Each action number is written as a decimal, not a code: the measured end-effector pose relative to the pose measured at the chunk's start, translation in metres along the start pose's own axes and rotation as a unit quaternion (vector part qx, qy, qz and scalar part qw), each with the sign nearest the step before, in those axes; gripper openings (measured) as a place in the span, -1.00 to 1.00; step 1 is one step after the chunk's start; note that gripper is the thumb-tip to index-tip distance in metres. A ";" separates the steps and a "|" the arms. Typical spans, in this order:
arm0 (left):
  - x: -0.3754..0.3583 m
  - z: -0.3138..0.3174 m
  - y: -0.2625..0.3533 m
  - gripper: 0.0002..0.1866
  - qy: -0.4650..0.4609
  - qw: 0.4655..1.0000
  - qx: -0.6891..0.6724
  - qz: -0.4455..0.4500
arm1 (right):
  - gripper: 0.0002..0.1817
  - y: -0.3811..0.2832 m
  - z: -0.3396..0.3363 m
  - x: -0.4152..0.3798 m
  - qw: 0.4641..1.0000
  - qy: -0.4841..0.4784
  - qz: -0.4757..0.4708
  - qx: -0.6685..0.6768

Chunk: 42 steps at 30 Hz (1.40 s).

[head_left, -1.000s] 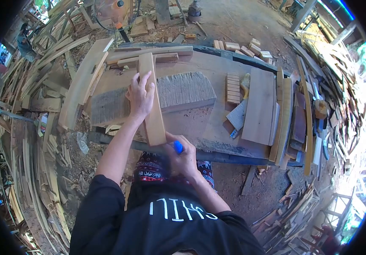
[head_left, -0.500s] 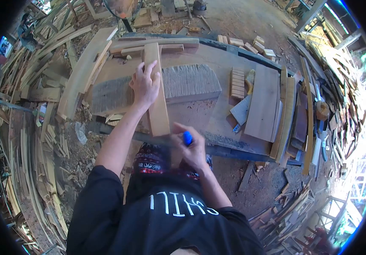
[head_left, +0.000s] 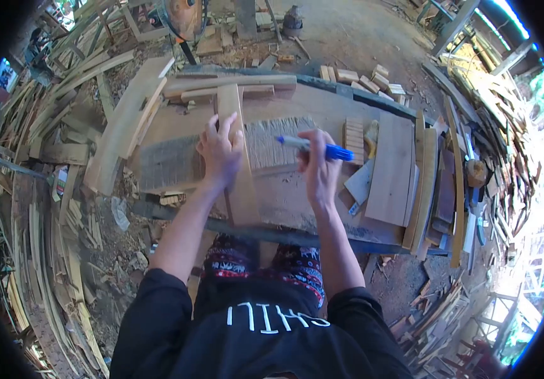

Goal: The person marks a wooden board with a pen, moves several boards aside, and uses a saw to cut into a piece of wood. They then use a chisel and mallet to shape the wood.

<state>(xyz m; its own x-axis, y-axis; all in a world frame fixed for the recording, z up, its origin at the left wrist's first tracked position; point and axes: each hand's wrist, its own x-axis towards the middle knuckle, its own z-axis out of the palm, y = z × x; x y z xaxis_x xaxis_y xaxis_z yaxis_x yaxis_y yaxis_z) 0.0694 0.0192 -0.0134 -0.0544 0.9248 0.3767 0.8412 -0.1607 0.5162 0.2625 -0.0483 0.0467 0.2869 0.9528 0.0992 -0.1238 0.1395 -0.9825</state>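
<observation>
My left hand (head_left: 221, 151) rests on a long, narrow board (head_left: 244, 196), with its fingers over the board's upper half and spread apart. Across the thick grey weathered plank (head_left: 171, 151) lies this board, its near end by the workbench's front edge. In my right hand (head_left: 320, 165) is a blue and white marker (head_left: 297, 144), held above the weathered plank's right part with its blue tip pointing left. Beyond the far end of the narrow board, thin wooden strips (head_left: 259, 90) lie crosswise.
Right on the workbench (head_left: 291, 196) are a slatted wooden block (head_left: 353, 140), a wide board (head_left: 387, 170) and curved pieces (head_left: 425, 189). Small blocks (head_left: 348, 76) line the far edge. Scrap wood piles (head_left: 38, 265) flank both sides.
My right hand has moved from the near end of the narrow board up and to the right, with the marker. My left hand stays on the board, which appears slightly lower in view.
</observation>
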 end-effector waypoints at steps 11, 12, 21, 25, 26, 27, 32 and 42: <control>-0.001 -0.016 0.015 -0.53 -0.036 0.999 0.013 -0.018 | -0.67 0.063 0.082 0.115 0.998 -0.022 -0.027 -0.047; -0.001 -0.016 0.015 -0.52 -0.036 0.999 0.012 -0.016 | -0.67 0.067 0.083 0.117 0.998 -0.024 -0.026 -0.048; 0.000 -0.009 0.010 -0.51 -0.023 1.000 -0.010 -0.015 | -0.68 0.090 0.091 0.127 0.997 -0.010 -0.053 -0.055; 0.000 -0.009 0.010 -0.51 -0.023 1.000 -0.011 -0.016 | -0.69 0.084 0.092 0.127 0.991 -0.010 -0.094 -0.091; -0.001 -0.010 0.010 -0.51 -0.025 1.000 -0.009 -0.016 | -0.70 0.081 0.092 0.124 0.990 -0.015 -0.091 -0.104; 0.000 -0.011 0.010 -0.52 -0.028 0.999 -0.012 -0.016 | -0.70 0.080 0.091 0.121 0.990 -0.015 -0.090 -0.103; 0.000 -0.009 0.008 -0.52 -0.033 0.999 -0.023 -0.014 | -0.75 0.063 0.072 0.100 0.983 -0.046 -0.100 -0.145; 0.001 -0.009 0.008 -0.50 -0.034 0.999 -0.016 -0.007 | -0.73 0.082 0.093 0.124 0.993 0.008 -0.086 -0.081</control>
<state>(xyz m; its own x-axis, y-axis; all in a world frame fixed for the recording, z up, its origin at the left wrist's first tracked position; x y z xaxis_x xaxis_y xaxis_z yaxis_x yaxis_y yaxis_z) 0.0715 0.0159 -0.0023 -0.0291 0.9481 0.3167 0.8233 -0.1569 0.5455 0.2000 0.1066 -0.0067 0.3057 0.9140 0.2669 0.0817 0.2541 -0.9637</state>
